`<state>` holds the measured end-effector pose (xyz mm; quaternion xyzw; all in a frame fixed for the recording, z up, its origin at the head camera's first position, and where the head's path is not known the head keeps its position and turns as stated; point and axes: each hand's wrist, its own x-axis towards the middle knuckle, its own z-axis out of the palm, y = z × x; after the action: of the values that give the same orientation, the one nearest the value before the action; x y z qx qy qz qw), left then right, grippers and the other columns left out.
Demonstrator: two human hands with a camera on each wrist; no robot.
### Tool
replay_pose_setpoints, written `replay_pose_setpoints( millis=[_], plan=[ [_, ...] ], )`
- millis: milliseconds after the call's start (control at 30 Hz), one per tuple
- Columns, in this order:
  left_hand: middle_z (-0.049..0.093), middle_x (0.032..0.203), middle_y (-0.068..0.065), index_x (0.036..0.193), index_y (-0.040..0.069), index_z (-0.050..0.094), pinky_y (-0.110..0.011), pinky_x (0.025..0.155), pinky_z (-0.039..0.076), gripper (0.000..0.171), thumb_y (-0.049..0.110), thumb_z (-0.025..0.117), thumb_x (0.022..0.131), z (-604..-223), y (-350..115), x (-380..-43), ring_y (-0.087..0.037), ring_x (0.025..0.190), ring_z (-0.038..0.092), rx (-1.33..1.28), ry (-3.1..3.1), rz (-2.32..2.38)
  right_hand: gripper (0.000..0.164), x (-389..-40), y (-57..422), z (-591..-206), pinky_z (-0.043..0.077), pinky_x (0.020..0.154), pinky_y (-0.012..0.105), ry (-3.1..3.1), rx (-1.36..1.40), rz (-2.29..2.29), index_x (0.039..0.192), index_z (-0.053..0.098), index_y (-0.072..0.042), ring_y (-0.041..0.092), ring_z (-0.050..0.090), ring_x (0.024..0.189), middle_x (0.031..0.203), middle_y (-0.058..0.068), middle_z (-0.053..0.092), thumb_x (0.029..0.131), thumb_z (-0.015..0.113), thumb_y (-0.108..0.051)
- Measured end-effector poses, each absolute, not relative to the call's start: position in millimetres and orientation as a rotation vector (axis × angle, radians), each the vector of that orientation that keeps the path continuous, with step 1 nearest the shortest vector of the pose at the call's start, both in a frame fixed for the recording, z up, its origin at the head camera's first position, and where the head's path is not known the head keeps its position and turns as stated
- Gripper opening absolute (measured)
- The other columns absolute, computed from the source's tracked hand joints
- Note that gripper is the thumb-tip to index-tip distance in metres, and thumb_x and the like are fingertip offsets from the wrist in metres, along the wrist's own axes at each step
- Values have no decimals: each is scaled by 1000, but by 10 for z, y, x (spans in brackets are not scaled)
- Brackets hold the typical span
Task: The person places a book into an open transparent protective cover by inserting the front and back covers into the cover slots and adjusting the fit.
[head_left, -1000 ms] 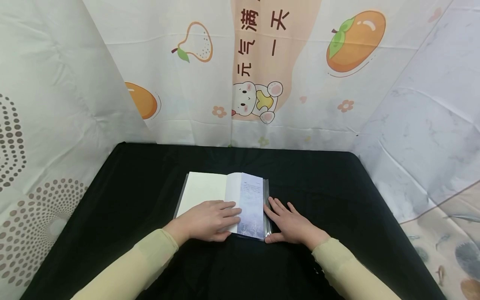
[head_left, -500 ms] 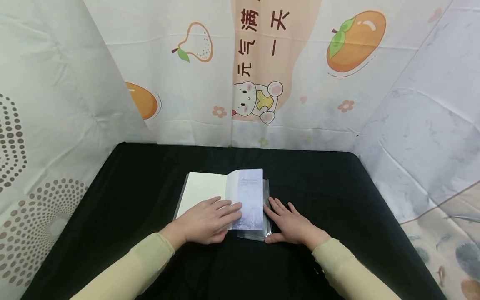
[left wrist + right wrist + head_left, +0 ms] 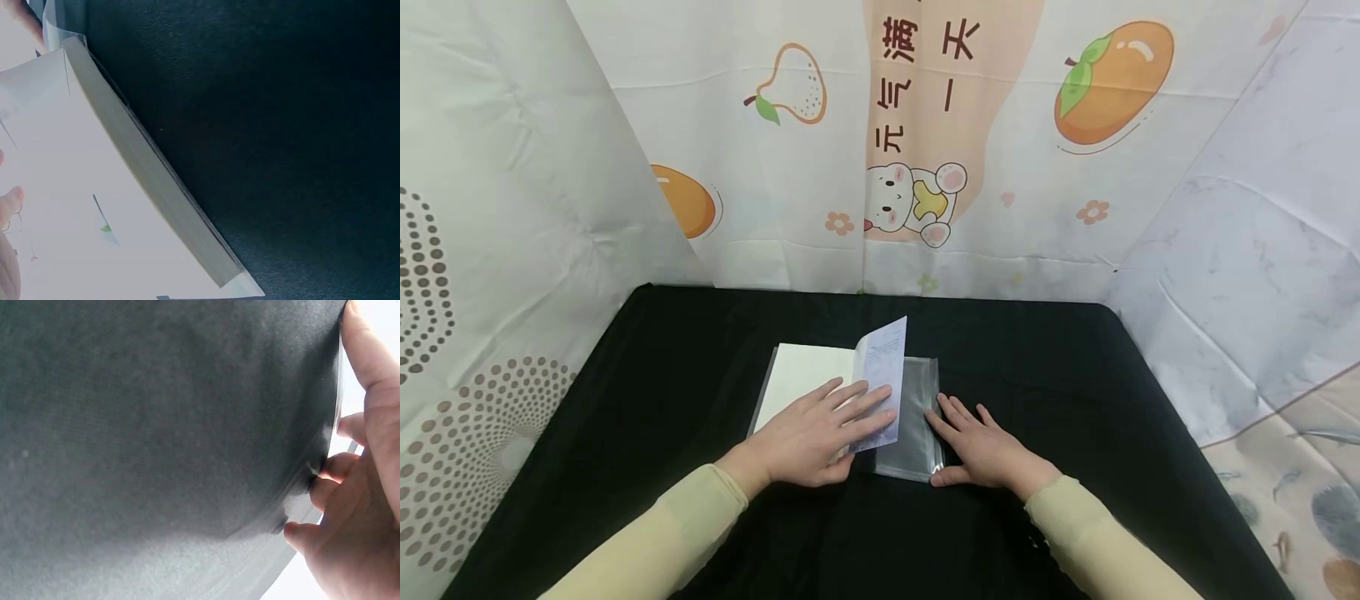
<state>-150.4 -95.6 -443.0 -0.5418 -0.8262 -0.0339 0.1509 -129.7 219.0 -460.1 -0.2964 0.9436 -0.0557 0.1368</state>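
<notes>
An open book (image 3: 805, 375) lies on the black cloth, with a pale blank page at left. Its lilac printed leaf (image 3: 883, 358) tilts up from the fold. Extended fingers of my left hand (image 3: 820, 429) rest across this leaf near its lower part; the thumb is low by the book's near edge. A clear plastic book cover (image 3: 921, 417) spreads flat at right beneath the raised leaf. Along its right edge, my right hand (image 3: 981, 446) presses with spread fingers. The left wrist view shows the thick page block (image 3: 144, 162), overexposed above.
Black cloth (image 3: 1037, 358) covers the table around the book. Printed curtains (image 3: 985, 275) hang behind the table and along both sides.
The lilac leaf has swung up and leftward off the plastic cover, baring more of the clear sheet. My left hand's fingers have spread and shifted slightly with it. My right hand has stayed put.
</notes>
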Motion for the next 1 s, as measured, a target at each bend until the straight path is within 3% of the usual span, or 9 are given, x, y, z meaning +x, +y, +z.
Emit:
replay_pose_setpoints(
  millis=[367, 700, 867, 1000],
  plan=[
    [5, 162, -4, 154, 34, 9, -60, 106, 32, 89, 34, 63, 83, -4364, -955, -1498, -32, 141, 22, -1538, -2452, -123, 96, -1293, 2180, -4583, 18, 109, 65, 2735, -854, -160, 152, 24, -12, 33, 13, 143, 158, 18, 13, 82, 55, -70],
    [8, 161, -3, 153, 38, 12, -63, 105, 32, 82, 39, 61, 87, -4320, -1009, -1521, -32, 142, 18, -1534, -2498, -184, 100, -1328, 2212, -4603, 16, 110, 66, 2731, -835, -178, 154, 20, -18, 31, 13, 143, 159, 15, 12, 79, 55, -74],
    [6, 162, -3, 152, 39, 17, -64, 104, 31, 75, 43, 60, 90, -4311, -1056, -1532, -33, 142, 17, -1544, -2526, -240, 96, -1344, 2244, -4610, 14, 109, 67, 2732, -860, -139, 154, 19, -22, 38, 9, 143, 160, 15, 10, 81, 54, -74],
    [8, 161, -3, 152, 40, 17, -64, 104, 32, 74, 42, 60, 91, -4316, -1093, -1536, -33, 142, 18, -1552, -2536, -266, 94, -1349, 2258, -4615, 15, 110, 66, 2743, -899, -112, 153, 24, -20, 41, 5, 142, 161, 14, 4, 81, 53, -74]
  ],
)
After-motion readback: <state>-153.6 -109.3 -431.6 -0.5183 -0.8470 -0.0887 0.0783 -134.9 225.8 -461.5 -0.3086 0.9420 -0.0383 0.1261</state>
